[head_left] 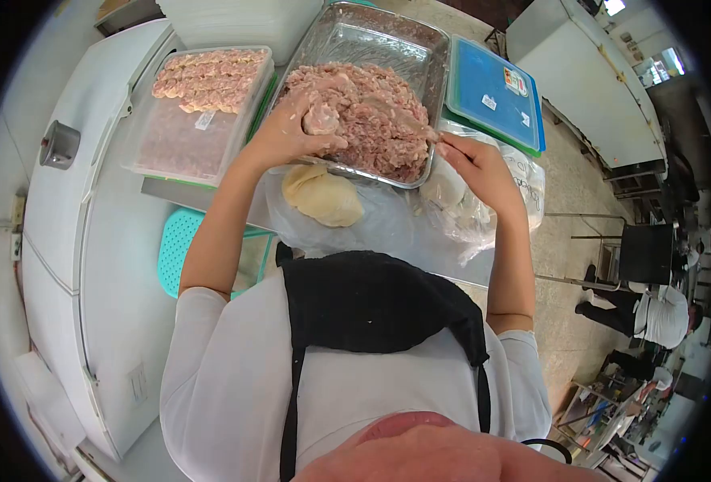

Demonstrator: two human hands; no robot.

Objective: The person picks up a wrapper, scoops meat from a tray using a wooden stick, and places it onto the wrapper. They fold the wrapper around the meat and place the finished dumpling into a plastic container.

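A deep metal tray (436, 60) holds a large heap of ground meat (379, 149). My left hand (283, 138) is at the tray's left side, its fingers curled around a rounded clump of meat (321, 119). Over the right rim, my right hand (484, 169) pinches the end of something narrow and meat-coated that reaches into the heap; its shape is unclear. Just below the tray, a smooth pale lump of dough (321, 197) rests on clear plastic sheeting (383, 221).
To the left is a clear container (183, 145) with rows of portioned meat. Blue-lidded containers (496, 92) and plastic-bagged items (484, 217) lie on the right. A turquoise perforated stool (180, 249) stands below the table edge. Other people (660, 317) are farther off at right.
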